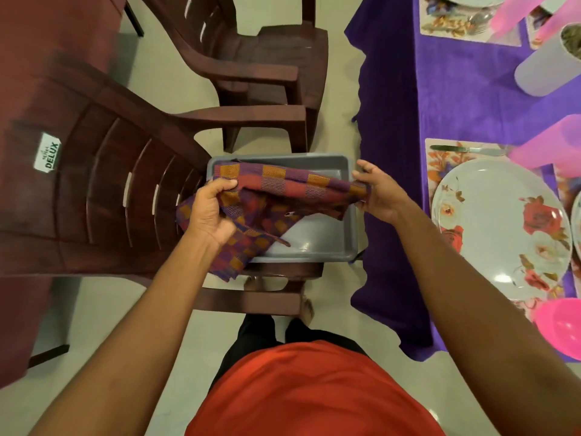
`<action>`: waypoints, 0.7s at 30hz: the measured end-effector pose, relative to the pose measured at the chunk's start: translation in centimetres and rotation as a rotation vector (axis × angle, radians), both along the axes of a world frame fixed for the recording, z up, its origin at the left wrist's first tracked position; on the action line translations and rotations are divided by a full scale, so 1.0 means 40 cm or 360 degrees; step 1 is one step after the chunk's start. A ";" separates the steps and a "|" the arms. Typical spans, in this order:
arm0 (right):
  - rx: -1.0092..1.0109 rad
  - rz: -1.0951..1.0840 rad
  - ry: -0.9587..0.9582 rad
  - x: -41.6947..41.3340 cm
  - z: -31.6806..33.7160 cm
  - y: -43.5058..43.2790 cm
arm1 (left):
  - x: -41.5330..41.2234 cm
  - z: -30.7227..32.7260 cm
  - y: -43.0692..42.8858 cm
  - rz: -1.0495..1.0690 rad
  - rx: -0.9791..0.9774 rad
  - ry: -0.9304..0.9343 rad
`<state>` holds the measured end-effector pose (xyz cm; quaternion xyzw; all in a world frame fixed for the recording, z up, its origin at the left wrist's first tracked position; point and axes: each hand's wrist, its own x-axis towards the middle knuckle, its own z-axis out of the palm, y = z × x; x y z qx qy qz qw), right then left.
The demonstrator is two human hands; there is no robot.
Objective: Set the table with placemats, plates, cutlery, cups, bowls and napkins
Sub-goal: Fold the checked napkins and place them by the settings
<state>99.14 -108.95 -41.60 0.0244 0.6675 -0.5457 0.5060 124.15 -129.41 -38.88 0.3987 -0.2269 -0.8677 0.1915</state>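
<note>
The table (465, 99) wears a purple cloth that hangs over its edge. On it a floral plate (500, 228) sits on a flowered placemat (440, 158). A knife (465, 149) lies on that mat just beyond the plate, and a pink bowl (559, 325) stands at the plate's near side. Far beyond the plate lies a second placemat (452, 26). Left of the plate, off the table, a brown chair (103, 190) stands on the pale floor (125, 325) — a grey tray (327, 243) on its seat.

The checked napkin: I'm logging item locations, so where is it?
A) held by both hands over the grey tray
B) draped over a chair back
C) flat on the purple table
A: the left hand and right hand each grip an end of the checked napkin above the grey tray.
</note>
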 end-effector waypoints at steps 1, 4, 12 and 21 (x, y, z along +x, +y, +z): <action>-0.0136 -0.0101 -0.0061 0.000 0.001 0.001 | 0.007 -0.007 -0.010 -0.0029 -0.0060 -0.0036; -0.0372 -0.0083 -0.0086 0.010 -0.007 0.008 | 0.015 -0.019 -0.025 -0.0079 -0.0245 -0.0228; 0.0149 0.0201 0.0737 0.024 -0.010 -0.016 | 0.022 -0.038 -0.047 -0.0202 -0.0851 -0.0559; -0.0252 0.0420 0.0355 -0.015 0.034 -0.001 | -0.009 -0.038 -0.085 -0.0402 -0.1102 -0.0728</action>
